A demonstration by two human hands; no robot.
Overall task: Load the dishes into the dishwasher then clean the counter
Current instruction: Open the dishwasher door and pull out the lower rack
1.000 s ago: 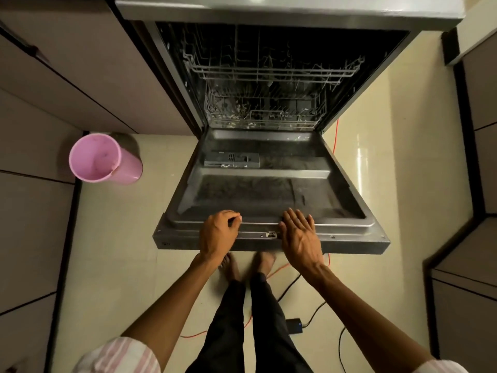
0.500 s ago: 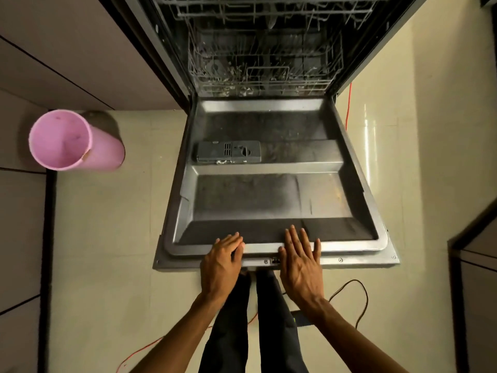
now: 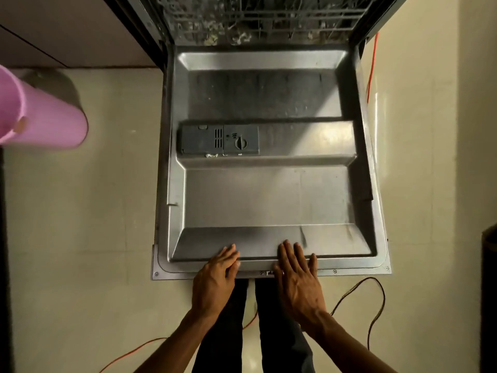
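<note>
The dishwasher door (image 3: 269, 197) lies folded down flat in front of me, its steel inner panel facing up with a grey detergent dispenser (image 3: 220, 140) on it. My left hand (image 3: 215, 278) and my right hand (image 3: 297, 275) both rest with straight fingers on the door's near edge, a little apart. The lower wire rack (image 3: 258, 25) shows at the top inside the machine, dark and partly cut off. No dishes are in view.
A pink plastic bin (image 3: 40, 117) stands on the tiled floor at the left. A black cable (image 3: 371, 300) and an orange cable (image 3: 134, 354) run over the floor near my legs. Cabinet fronts flank the dishwasher; a dark object sits at the right edge.
The door has swung down from half open to fully flat with both hands on its edge. My left hand's fingers have straightened. My view has tilted down and closer.
</note>
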